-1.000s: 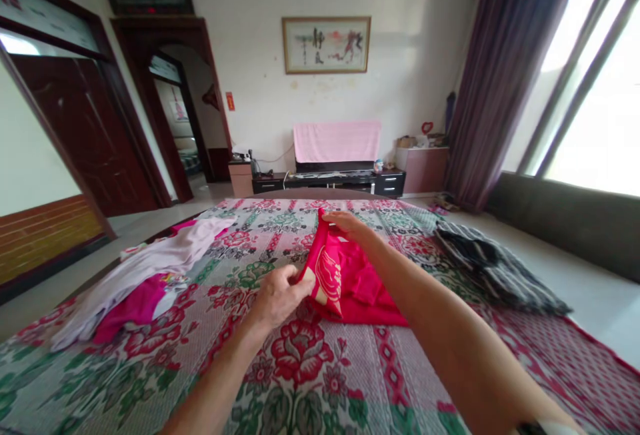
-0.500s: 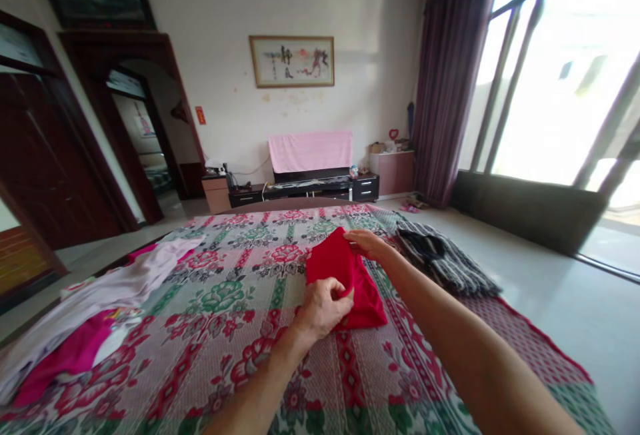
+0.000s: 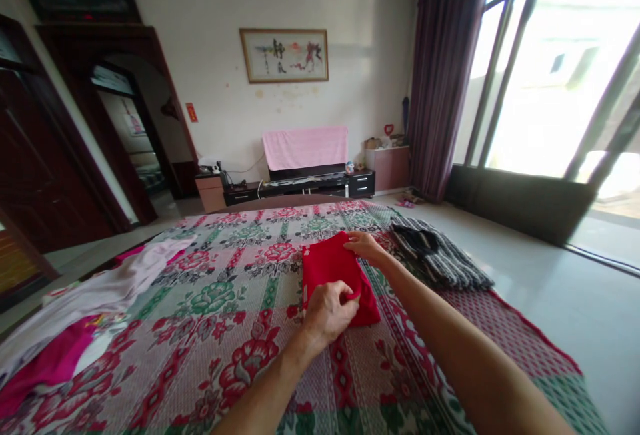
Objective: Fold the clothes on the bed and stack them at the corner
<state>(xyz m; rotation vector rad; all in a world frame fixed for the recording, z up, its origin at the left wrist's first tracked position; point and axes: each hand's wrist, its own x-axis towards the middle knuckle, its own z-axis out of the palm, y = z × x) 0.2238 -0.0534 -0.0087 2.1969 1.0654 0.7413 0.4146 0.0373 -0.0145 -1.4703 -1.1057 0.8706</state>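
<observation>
A red garment, partly folded, lies on the flowered cloth in front of me. My left hand pinches the garment's near edge between thumb and fingers. At its far right corner, my right hand grips the fabric with the fingertips. Small white marks show along the garment's left edge. Which kind of garment it is, I cannot tell from its folded shape.
To the right lies a folded black-and-grey striped knit garment. A pile of pale and magenta clothes lies on the left. Beyond the far edge stand a low black cabinet and a screen draped with a pink towel.
The lifted red fabric has come down flatter toward the left, showing more of its face. Both hands keep their grip. The view has turned slightly to the right.
</observation>
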